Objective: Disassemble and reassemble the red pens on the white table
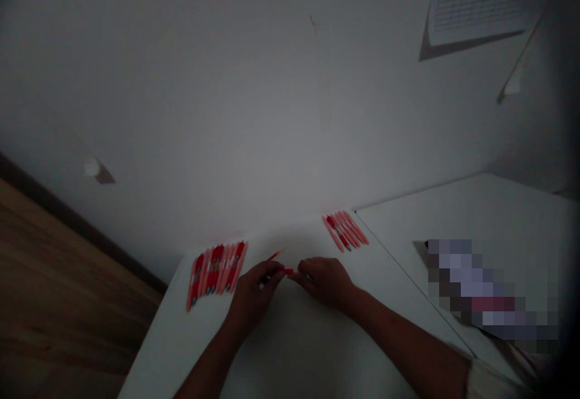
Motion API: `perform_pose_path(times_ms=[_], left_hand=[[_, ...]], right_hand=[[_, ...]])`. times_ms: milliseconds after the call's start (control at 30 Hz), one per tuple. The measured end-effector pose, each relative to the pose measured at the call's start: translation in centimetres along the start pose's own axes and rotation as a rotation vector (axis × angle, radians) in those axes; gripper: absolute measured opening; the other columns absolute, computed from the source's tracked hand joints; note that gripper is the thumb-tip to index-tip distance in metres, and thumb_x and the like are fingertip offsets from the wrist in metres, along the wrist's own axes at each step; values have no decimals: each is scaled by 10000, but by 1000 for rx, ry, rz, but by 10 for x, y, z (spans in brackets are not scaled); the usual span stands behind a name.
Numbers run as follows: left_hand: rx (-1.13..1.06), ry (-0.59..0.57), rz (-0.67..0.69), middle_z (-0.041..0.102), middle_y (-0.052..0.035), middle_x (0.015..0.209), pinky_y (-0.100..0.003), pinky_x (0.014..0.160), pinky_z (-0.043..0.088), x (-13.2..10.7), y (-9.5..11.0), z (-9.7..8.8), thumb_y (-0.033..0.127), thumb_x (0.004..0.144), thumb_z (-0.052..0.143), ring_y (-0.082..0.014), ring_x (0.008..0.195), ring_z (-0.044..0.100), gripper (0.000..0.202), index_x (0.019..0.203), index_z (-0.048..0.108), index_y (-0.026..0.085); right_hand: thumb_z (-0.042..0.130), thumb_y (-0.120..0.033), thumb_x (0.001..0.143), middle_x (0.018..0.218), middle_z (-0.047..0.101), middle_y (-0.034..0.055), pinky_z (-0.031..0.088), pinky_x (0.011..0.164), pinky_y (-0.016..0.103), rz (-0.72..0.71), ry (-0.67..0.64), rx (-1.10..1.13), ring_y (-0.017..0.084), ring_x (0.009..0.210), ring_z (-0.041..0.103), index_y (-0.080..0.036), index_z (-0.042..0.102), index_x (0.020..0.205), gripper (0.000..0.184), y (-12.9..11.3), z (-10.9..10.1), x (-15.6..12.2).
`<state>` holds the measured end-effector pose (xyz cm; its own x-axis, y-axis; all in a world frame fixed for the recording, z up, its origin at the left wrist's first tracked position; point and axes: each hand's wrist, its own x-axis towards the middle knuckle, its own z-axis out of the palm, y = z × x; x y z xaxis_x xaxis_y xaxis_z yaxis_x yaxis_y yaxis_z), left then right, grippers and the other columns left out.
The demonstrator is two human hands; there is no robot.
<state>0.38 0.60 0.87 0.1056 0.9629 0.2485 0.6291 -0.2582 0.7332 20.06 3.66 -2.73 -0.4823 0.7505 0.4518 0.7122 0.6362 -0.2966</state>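
My left hand (pixel 254 295) and my right hand (pixel 325 281) meet in the middle of a white table (pixel 290 350). My left hand grips a thin red pen (pixel 274 256), whose tip points up and away. My right fingers pinch a small red pen part (pixel 288 272) close to my left fingertips; the dim light hides how the two pieces join. Left of my hands lies a row of several red and pink pens (pixel 216 275), side by side. A smaller group of similar pens (pixel 345 231) lies fanned beyond my right hand.
A second white table (pixel 457 217) abuts this one on the right and holds a pixelated, unreadable object (pixel 480 290). A wooden floor (pixel 58 290) lies to the left, below a white wall (pixel 226 84) with a dark skirting board (pixel 77 220).
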Motion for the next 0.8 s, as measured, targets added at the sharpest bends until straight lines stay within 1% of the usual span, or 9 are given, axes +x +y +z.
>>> perform_pose_path(times_ms=[100,200,267,367,433,500,633,700,800], left_hand=[[-45,31,-20,716,-29,878,-310,726,521,2,-2,-2,400,819,586,-182,790,658,212,915,673,232],[-99,122,-68,710,-33,806,-303,645,533,5,-6,-4,414,810,588,-175,698,653,248,923,667,207],[-89,193,-99,703,-32,786,-305,623,534,6,-9,-6,422,816,579,-171,661,647,267,931,663,197],[-18,281,-99,707,-45,858,-327,673,539,7,-13,-8,420,828,571,-183,720,660,276,961,663,196],[52,308,-52,701,-55,930,-338,694,540,7,-16,-7,401,840,563,-187,761,660,267,990,663,203],[146,302,25,689,-58,966,-344,701,541,6,-18,-6,364,856,547,-184,770,653,250,1021,659,212],[310,223,187,672,-55,949,-344,706,539,4,-19,-3,269,877,513,-194,828,634,229,1057,649,232],[369,191,235,668,-51,954,-355,735,535,4,-18,-2,235,876,507,-203,877,624,252,1094,633,244],[429,182,278,670,-50,950,-400,804,518,3,-18,1,213,868,514,-213,900,613,304,1162,590,238]], right_hand=[[333,-537,959,679,638,6,212,539,250,23,10,-5,114,600,560,-193,576,760,466,1,0,1],[318,-533,964,680,638,11,223,542,247,49,30,-2,116,600,561,-190,575,758,476,2,0,2],[312,-528,967,680,637,12,227,543,246,55,39,7,115,597,560,-190,572,754,478,2,1,2],[315,-533,965,680,634,13,229,541,243,64,53,17,116,595,558,-190,572,757,476,3,1,1],[316,-534,964,676,630,11,230,541,240,72,65,17,116,594,556,-190,572,759,475,3,2,1],[320,-532,964,675,628,8,231,542,238,77,75,17,114,591,553,-191,572,762,469,3,1,1],[343,-522,961,676,629,4,233,539,238,95,91,17,110,587,553,-190,575,761,452,3,0,2],[356,-516,960,672,628,1,236,539,239,100,94,15,110,590,557,-191,573,761,439,2,0,3],[373,-512,956,675,629,-2,243,542,241,95,94,14,112,597,564,-194,569,764,420,2,0,3]])
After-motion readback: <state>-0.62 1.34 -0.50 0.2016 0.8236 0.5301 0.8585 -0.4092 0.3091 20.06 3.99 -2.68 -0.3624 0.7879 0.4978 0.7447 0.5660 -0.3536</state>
